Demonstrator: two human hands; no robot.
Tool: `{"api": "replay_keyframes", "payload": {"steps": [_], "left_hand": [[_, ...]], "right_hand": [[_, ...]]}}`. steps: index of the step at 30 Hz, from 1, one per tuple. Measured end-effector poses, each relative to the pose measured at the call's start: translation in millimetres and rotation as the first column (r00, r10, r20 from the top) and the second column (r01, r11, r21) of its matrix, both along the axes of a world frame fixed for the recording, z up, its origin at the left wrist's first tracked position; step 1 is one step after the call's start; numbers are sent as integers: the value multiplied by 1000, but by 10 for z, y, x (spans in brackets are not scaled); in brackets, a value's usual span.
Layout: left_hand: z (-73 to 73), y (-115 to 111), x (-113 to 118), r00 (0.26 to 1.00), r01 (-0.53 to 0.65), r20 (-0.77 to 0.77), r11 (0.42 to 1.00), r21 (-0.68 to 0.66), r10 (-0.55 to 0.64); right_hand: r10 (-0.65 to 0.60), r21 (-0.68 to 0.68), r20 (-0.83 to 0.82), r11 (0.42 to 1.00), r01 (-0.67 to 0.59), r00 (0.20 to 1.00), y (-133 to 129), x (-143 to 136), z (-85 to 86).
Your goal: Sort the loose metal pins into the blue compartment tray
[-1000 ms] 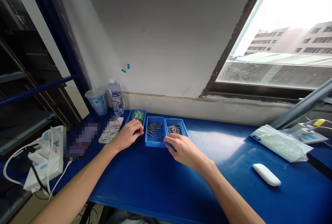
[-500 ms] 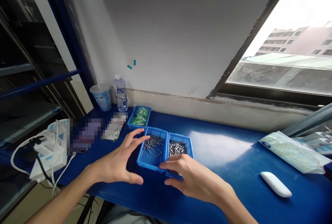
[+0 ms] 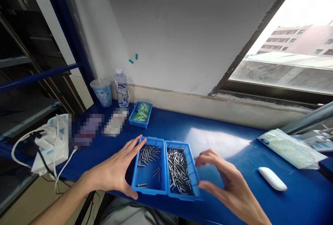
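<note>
A bright blue worktop (image 3: 166, 124) runs along a grey wall. At its far left stand a pale-blue printed cup (image 3: 102, 93) and a clear, white-capped bottle (image 3: 122, 91); in front lie two pixelated flat items (image 3: 90, 127), near a white power strip (image 3: 52, 152) trailing cables. A small blue plastic tray of green packets (image 3: 134, 124) sits just beyond the left hand (image 3: 114, 173). To the right are a pale plastic packet (image 3: 288, 148) and a smooth white oblong object (image 3: 272, 178).

Two rectangular blue plastic trays, left tray (image 3: 152, 192) and right tray (image 3: 184, 197), lie side by side near the worktop's front edge. The left one holds a loose cluster of slim silver fasteners with a few strays, its floor showing; the right one is heaped with more. The left hand spreads around the left tray's outer side; I cannot tell whether it grips. The right hand (image 3: 231, 183), thumb and fingers apart, is at the right tray's outer wall; contact is unclear.
</note>
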State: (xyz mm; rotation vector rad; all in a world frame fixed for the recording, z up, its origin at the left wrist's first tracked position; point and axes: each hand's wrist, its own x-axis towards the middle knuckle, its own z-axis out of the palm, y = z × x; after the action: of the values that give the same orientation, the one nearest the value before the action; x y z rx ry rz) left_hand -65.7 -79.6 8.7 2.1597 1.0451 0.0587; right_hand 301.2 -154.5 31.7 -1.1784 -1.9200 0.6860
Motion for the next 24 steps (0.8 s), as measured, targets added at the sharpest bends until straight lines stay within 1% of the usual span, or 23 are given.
{"api": "replay_keyframes", "payload": {"steps": [2,3,5,7,10,13,16,18,22,24], "left_hand": [[-13,26,26,1000,19,0,1000,8,-19],[-20,40,32,1000,22,8,1000,9,-22],[-39,64,30,999,19,30,1000,11,-19],[-65,74,10,999,3,53,1000,19,-4],[-88,67,-56,995,-16,94,1000,26,14],[-53,75,-146,986,-2,166,1000,26,-2],[39,126,-218,972,-1,234,999,40,-8],[114,177,-243,966,8,259,999,49,-20],[270,272,-247,960,33,276,997,71,-51],[342,306,-231,968,46,241,996,79,-64]], "right_hand": [[-112,-48,7,992,113,994,38,162,-168],[-121,-106,20,987,123,992,50,219,-246],[-58,-217,2,974,57,998,60,288,-366],[8,-318,17,948,-2,1000,59,306,-423],[63,-392,74,919,-29,995,64,269,-417],[115,-422,151,906,-41,982,89,199,-386],[146,-452,214,891,-35,966,111,140,-373],[155,-459,222,888,-37,963,112,117,-367],[146,-406,214,913,-49,966,99,104,-320],[125,-377,223,926,-33,967,109,106,-279]]}}
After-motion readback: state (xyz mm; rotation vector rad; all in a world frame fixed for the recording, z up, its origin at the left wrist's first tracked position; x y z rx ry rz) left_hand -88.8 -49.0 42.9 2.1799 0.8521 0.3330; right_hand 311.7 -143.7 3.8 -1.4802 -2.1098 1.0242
